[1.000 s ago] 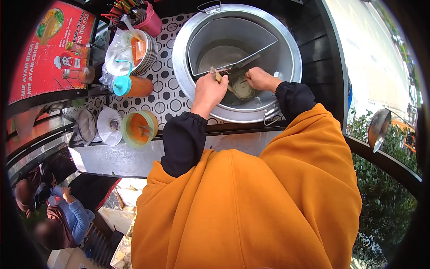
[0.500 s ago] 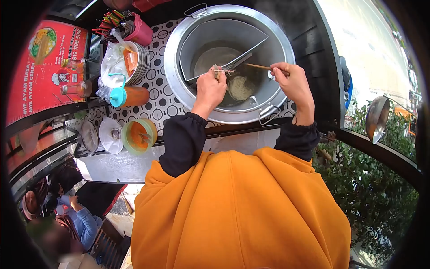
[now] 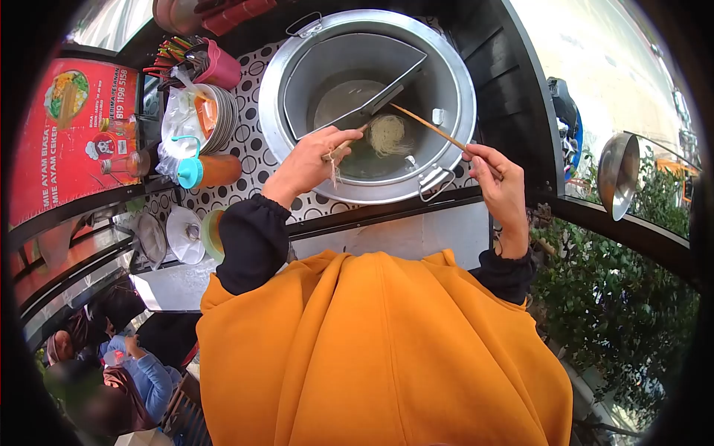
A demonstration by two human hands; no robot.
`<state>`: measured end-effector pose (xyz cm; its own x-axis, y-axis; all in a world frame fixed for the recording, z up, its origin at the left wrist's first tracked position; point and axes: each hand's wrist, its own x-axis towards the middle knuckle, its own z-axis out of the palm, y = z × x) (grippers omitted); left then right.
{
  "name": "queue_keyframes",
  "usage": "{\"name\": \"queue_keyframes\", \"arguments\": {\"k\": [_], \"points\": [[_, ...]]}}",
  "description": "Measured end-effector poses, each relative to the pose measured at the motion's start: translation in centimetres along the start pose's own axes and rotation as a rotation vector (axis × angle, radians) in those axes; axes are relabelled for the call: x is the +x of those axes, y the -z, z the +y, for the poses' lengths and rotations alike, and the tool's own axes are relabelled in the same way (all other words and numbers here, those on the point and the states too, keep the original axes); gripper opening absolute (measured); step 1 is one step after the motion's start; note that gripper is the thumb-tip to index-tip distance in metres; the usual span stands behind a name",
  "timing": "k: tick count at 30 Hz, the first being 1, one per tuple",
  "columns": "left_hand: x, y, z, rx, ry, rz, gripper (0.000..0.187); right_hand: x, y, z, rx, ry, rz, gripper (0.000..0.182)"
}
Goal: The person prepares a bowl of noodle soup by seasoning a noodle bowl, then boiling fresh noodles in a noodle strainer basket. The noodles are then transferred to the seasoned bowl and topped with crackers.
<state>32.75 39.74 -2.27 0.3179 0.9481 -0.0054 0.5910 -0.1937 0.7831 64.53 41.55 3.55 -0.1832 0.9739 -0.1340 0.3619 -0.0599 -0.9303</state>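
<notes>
A large metal pot (image 3: 271, 111) with a metal divider holds cloudy liquid, and a bundle of pale noodles (image 3: 388, 136) lies in its near part. My left hand (image 3: 311, 162) is closed around a thin handle at the pot's near left rim, with string-like strands hanging below the fingers. The handle points toward the divider; its far end is hard to make out. At the right rim, my right hand (image 3: 497, 182) pinches a long wooden stick (image 3: 431, 128), whose tip reaches over the liquid beside the noodles.
Left of the pot are stacked plates (image 3: 227, 119), an orange bottle with a blue cap (image 3: 216, 171), a pink utensil holder (image 3: 222, 67) and a green container (image 3: 212, 234). A metal bowl (image 3: 619, 176) hangs at right. A seated person (image 3: 145, 372) is at lower left.
Both hands have moved nearer to me and farther apart, the left one leftward. The wooden stick now slants from my right hand up toward the divider. The view has shifted slightly.
</notes>
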Motion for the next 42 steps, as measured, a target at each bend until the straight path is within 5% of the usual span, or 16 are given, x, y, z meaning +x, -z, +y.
{"name": "queue_keyframes", "arguments": {"k": [2, 5, 9, 10, 16, 28, 38, 42], "points": [[-0.2, 0.3, -0.6, 0.147, -0.108, -0.192, 0.043, -0.4, 0.2, -0.1, -0.019, 0.008, 0.0, 0.02], [-0.3, 1.7, -1.0, 0.205, -0.18, -0.296, 0.027, -1.0, 0.7, -0.1, -0.033, 0.013, -0.008, 0.02], [-0.2, 3.0, -0.1, 0.197, -0.005, -0.362, 0.027, -1.7, 1.2, 0.3, 0.014, 0.001, -0.015, 0.02], [-0.2, 2.0, -1.3, 0.107, -0.179, -0.155, 0.026, -1.8, 1.3, 0.5, 0.031, -0.009, -0.013, 0.02], [0.2, 3.3, 1.4, -0.178, 0.239, 0.038, 0.018, -2.3, 1.1, 1.3, 0.2, -0.073, -0.008, 0.02], [-10.4, 4.5, 10.0, -0.288, 0.143, 0.528, 0.012, -4.3, 0.4, 2.2, 0.268, 0.1, 0.25, 0.011], [-17.8, -0.7, 9.6, -0.512, 0.185, 0.994, 0.017, -8.6, -2.9, 1.6, 0.013, 0.249, 0.387, 0.011], [-19.5, -0.9, 9.5, -0.588, 0.179, 1.027, 0.021, -10.1, -4.6, 2.0, 0.027, 0.24, 0.505, 0.011]]}}
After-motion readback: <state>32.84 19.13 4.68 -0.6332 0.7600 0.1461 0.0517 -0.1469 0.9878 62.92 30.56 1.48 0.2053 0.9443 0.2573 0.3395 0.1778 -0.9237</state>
